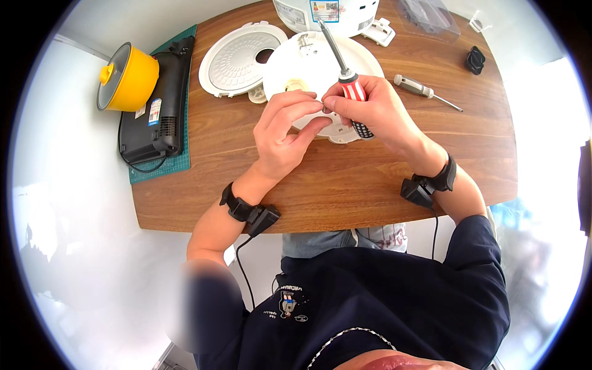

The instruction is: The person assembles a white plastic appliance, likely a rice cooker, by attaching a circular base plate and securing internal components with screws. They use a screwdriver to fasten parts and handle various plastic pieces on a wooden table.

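My right hand (379, 111) is closed around a screwdriver (353, 90) with a red-and-white striped handle; its shaft points away toward the far side. At the tips of that hand's thumb and forefinger shows a tiny dark part (325, 110), too small to name. My left hand (285, 126) meets it there, its thumb apart from its fingers and nothing plainly held between them. Beneath both hands lies a round white plastic lid (364, 58), partly covered by them. A white plate with a round hole (225, 61) rests just left of the lid.
At the far edge stands a white appliance body (293, 18), with a small white part (379, 32) beside it. To the right are a second screwdriver (414, 86), a black part (475, 60) and clear plastic packaging (428, 18). Leftward, a yellow pot (139, 80) sits on a black appliance (151, 132) over a green mat (179, 161).
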A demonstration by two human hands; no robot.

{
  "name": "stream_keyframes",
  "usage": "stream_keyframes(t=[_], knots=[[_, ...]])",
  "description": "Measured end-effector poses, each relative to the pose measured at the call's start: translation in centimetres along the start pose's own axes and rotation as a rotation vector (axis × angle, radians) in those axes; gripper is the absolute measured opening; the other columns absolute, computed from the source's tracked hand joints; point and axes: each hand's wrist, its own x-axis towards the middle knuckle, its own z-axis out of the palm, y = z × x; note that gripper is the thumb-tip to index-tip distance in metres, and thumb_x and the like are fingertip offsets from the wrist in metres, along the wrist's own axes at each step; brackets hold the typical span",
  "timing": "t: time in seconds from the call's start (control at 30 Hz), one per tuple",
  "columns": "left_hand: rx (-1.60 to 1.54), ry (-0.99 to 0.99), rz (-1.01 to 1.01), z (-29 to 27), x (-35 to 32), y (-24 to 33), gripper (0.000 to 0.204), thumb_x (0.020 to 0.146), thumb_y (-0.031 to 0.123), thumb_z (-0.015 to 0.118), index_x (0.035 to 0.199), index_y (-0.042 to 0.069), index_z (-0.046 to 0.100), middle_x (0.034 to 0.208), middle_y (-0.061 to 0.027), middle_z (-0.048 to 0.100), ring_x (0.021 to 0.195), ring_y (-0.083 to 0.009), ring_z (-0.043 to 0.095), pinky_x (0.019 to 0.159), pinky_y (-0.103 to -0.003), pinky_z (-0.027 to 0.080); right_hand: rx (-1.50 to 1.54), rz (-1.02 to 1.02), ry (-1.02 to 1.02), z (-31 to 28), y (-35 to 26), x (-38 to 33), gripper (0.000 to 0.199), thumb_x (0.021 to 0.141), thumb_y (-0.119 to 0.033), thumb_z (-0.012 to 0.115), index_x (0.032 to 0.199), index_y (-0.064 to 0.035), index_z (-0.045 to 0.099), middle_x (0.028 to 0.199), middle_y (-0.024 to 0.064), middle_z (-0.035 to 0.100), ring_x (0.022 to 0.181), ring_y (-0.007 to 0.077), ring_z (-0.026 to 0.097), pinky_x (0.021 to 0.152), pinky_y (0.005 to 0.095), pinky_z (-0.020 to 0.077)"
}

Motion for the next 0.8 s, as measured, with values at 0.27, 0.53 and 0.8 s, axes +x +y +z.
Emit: stream_keyframes(t=[0.27, 0.53, 0.8], knots=[[-0.074, 0.008, -0.077, 0.2, -0.5, -0.1, 0.033, 0.075, -0.01, 0.083, 0.103, 0.002, 0.07, 0.103, -0.0119, 0.072, 0.098, -0.0241, 0.07, 0.082, -0.034, 0.057, 0.024, 0.0, 0.01, 0.3, 0.5, -0.3, 0.022, 0.091, -0.02, 0.078, 0.1, 0.0004, 0.074, 0.081, 0.0001, 0.068, 0.068, 0.0054, 0.057, 0.062, 0.0229, 0.0474], [-0.153, 0.156, -0.259, -0.3, -0.7, -0.3, 0.006, 0.097, 0.001, 0.068, 0.102, 0.003, 0.066, 0.101, -0.0084, 0.074, 0.097, -0.0183, 0.067, 0.087, -0.032, 0.052, -0.829, -0.601, 0.17, -1.6, -1.3, -0.5, 0.041, 0.082, -0.024, 0.085, 0.118, -0.0095, 0.073, 0.085, 0.0041, 0.07, 0.074, 0.016, 0.064, 0.07, 0.0301, 0.0533], [-0.322, 0.235, -0.36, -0.1, -1.3, -0.7, 0.017, 0.109, 0.017, 0.054, 0.116, 0.001, 0.051, 0.11, -0.0166, 0.07, 0.102, -0.0196, 0.066, 0.096, -0.034, 0.051, -1.187, -0.715, 0.11, -3.1, -0.2, -0.1, 0.04, 0.079, -0.033, 0.084, 0.113, -0.0138, 0.074, 0.079, 0.005, 0.067, 0.072, 0.0251, 0.066, 0.063, 0.0353, 0.0545]])
